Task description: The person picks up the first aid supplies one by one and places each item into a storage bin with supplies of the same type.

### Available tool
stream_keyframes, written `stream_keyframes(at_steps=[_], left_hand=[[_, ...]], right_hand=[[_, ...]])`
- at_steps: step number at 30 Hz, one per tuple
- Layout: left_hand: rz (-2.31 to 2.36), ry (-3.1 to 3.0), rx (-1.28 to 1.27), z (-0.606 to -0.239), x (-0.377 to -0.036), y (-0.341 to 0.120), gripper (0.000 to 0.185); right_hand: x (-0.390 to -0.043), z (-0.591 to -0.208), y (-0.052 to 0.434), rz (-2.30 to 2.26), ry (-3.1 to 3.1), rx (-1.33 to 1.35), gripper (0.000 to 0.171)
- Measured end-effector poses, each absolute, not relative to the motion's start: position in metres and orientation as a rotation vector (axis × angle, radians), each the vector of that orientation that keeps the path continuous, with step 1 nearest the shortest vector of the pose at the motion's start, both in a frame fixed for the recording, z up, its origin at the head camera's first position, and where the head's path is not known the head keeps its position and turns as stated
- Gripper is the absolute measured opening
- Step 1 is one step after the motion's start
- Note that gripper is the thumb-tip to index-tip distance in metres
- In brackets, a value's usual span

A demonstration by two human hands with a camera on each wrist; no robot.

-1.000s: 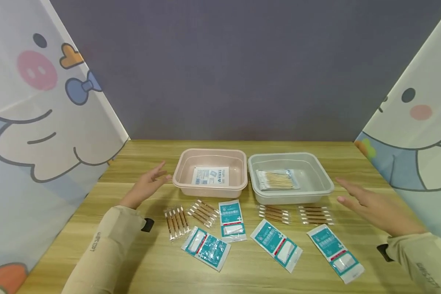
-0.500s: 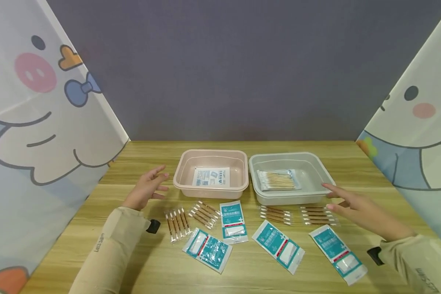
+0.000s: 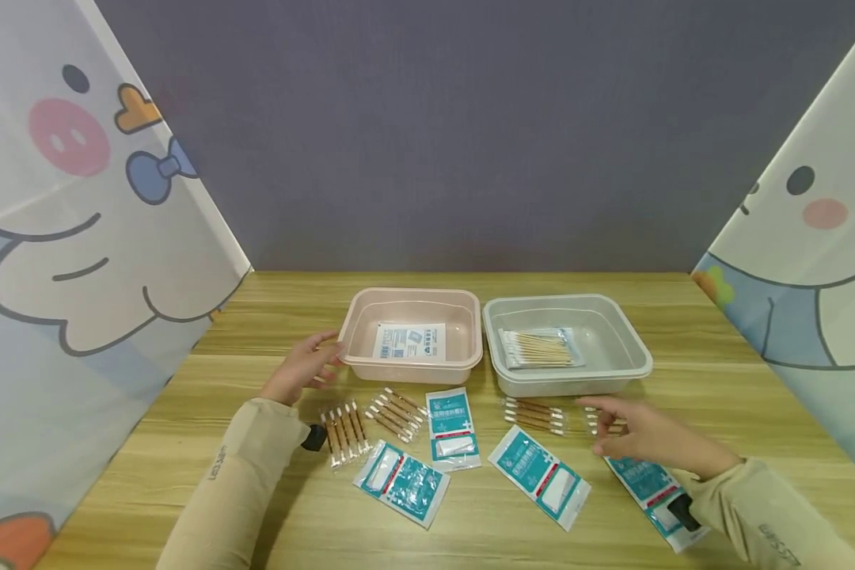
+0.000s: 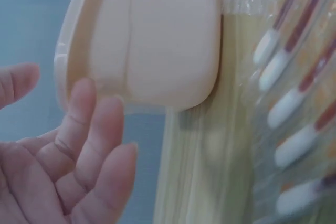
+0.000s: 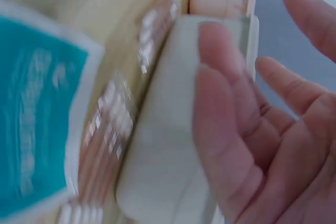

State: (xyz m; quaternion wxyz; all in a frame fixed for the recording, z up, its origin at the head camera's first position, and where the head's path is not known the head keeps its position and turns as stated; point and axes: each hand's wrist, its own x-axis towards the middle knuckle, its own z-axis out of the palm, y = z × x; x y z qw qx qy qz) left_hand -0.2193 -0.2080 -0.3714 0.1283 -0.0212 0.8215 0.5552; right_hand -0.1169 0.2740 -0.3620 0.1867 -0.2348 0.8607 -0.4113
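Note:
My left hand (image 3: 302,368) is at the left rim of a pink plastic bin (image 3: 413,375), its fingers loosely bent. In the left wrist view, the fingertips (image 4: 107,114) overlap the bin's corner; contact is unclear. My right hand (image 3: 644,437) hovers above the rightmost pack of brown-stick cotton swabs (image 3: 593,419), partly covering it and a teal dressing packet (image 3: 637,479). Its thumb and fingers are apart with nothing between them. In the right wrist view, that hand is in front of the grey bin (image 5: 163,129), and the swab pack (image 5: 100,166) is blurred.
A white printed packet (image 3: 409,342) lies in the pink bin. Wooden-stick swabs (image 3: 537,350) lie in the grey bin. More brown swab packs (image 3: 343,431) and teal packets (image 3: 402,483) are spread over the wooden table (image 3: 499,546). A dark panel (image 3: 427,142) stands behind.
My right hand has moved left and toward me, from beside the grey bin to over the rightmost swab pack. My left hand has shifted right, to the pink bin's rim.

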Motion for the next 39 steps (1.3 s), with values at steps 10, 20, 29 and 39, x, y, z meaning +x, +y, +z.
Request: stream_keyframes(at_steps=[10,20,29,39], left_hand=[[1.689,2.348,-0.112,-0.380,-0.223,-0.201,0.056],[1.742,2.319,-0.149,-0.376,-0.219,-0.191,0.056],[1.766,2.305,-0.177,-0.376,-0.217,-0.190,0.056],[1.778,2.278,-0.151,-0.376,-0.215,-0.190,0.057]], right_hand=[[-0.114,-0.381,0.249,-1.000,2.431,-0.656,0.069],[-0.112,-0.393,0.223,-0.837,2.586,-0.569,0.074],[-0.109,-0.398,0.203,-0.730,2.702,-0.399,0.083],[-0.108,-0.399,0.198,-0.727,2.706,-0.421,0.077]])
